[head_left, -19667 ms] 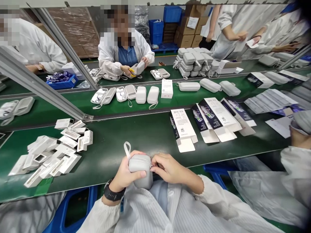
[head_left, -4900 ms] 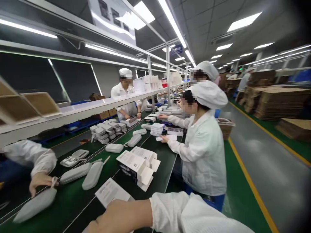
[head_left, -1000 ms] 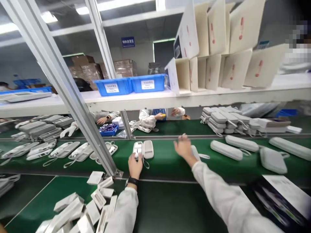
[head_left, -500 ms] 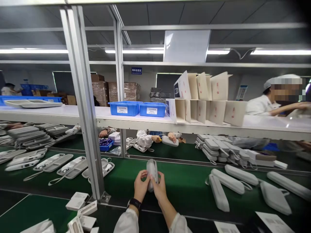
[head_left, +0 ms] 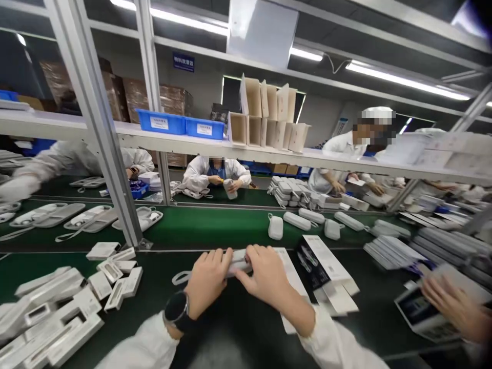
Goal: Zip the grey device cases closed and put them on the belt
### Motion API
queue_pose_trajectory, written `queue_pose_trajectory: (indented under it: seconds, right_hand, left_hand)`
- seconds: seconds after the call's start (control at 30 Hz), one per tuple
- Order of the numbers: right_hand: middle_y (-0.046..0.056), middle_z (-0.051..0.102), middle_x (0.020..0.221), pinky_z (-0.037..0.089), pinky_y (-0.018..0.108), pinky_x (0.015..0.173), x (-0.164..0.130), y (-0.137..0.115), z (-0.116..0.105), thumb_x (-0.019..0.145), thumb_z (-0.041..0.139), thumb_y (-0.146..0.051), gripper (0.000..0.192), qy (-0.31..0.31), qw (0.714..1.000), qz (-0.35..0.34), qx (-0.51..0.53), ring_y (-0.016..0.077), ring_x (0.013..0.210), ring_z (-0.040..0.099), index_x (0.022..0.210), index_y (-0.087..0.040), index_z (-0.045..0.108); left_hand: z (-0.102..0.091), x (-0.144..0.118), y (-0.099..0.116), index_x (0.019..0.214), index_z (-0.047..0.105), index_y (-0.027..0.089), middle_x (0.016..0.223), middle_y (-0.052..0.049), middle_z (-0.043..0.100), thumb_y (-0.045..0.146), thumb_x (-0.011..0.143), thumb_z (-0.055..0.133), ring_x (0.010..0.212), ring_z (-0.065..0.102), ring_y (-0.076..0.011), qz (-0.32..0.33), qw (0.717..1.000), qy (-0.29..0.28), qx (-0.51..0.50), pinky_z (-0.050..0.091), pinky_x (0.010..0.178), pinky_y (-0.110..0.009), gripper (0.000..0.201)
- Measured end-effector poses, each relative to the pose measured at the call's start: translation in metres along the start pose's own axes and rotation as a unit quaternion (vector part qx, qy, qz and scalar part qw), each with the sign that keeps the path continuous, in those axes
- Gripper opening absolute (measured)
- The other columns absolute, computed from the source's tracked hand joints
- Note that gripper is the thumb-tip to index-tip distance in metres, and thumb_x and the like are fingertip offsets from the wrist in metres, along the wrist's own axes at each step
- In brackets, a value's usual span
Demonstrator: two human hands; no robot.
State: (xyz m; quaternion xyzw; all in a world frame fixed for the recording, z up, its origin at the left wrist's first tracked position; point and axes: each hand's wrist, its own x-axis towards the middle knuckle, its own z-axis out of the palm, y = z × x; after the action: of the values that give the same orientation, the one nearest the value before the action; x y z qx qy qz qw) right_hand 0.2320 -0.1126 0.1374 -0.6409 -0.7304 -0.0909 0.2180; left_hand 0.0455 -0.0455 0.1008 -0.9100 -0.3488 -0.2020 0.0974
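Observation:
A light grey carrying case (head_left: 239, 260) is low over the dark near work surface, its wrist strap (head_left: 180, 278) sticking out to the left. My left hand (head_left: 207, 281), with a black watch at the wrist, has its fingers wrapped over the left part of the case. The other end is gripped by my right hand (head_left: 266, 271), thumb pointing toward the left hand. Both hands hide much of the case, so I cannot tell whether its zip is fully closed. Just right of my right hand lies a flat white carton (head_left: 289, 271), beside an open black-and-white box (head_left: 326, 269).
Small white boxes (head_left: 73, 312) pile up on the left. Open grey cases (head_left: 92, 220) and closed cases (head_left: 298, 220) lie on the green belt (head_left: 207, 225). A metal post (head_left: 103, 138) stands left. A co-worker's hand (head_left: 453, 302) touches a box at right.
The case has come from upright above the green belt down to a lying position nearer me. Both hands now grip over its top. The view has tilted down and shifted right.

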Motion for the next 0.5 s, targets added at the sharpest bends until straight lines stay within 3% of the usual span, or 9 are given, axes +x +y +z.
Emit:
queue_pose_trajectory:
  seconds: [0.17,0.33,0.5]
  right_hand:
    - [0.010,0.071,0.085,0.037,0.033,0.061,-0.001,0.009,-0.008,0.103,0.047,-0.044,0.030,-0.137,0.985,-0.055,-0.090,0.0251,0.072,0.068,0.099,-0.016,0.057]
    - [0.011,0.071,0.083,0.035,0.033,0.058,-0.016,0.017,-0.005,0.104,0.047,-0.042,0.030,-0.145,0.975,-0.112,-0.125,0.0249,0.066,0.068,0.100,-0.014,0.057]
    - [0.009,0.070,0.080,0.033,0.033,0.060,-0.022,0.024,-0.004,0.104,0.045,-0.030,0.020,-0.140,0.970,-0.178,-0.091,0.0216,0.066,0.066,0.094,-0.016,0.056]
  left_hand:
    - [-0.026,0.004,0.016,0.129,0.055,0.011,0.093,-0.012,0.063,0.001,0.081,0.046,0.084,0.062,-0.0282,0.104,0.983,-0.026,0.148,0.045,0.073,-0.039,0.049]
    - [-0.038,-0.001,0.022,0.127,0.056,0.009,0.092,-0.012,0.064,0.000,0.082,0.046,0.082,0.063,-0.0286,0.148,0.972,-0.060,0.174,0.043,0.071,-0.039,0.047]
    - [-0.044,-0.004,0.022,0.127,0.057,0.011,0.092,-0.012,0.064,-0.002,0.079,0.050,0.080,0.062,-0.0279,0.161,0.969,-0.075,0.170,0.041,0.069,-0.038,0.051]
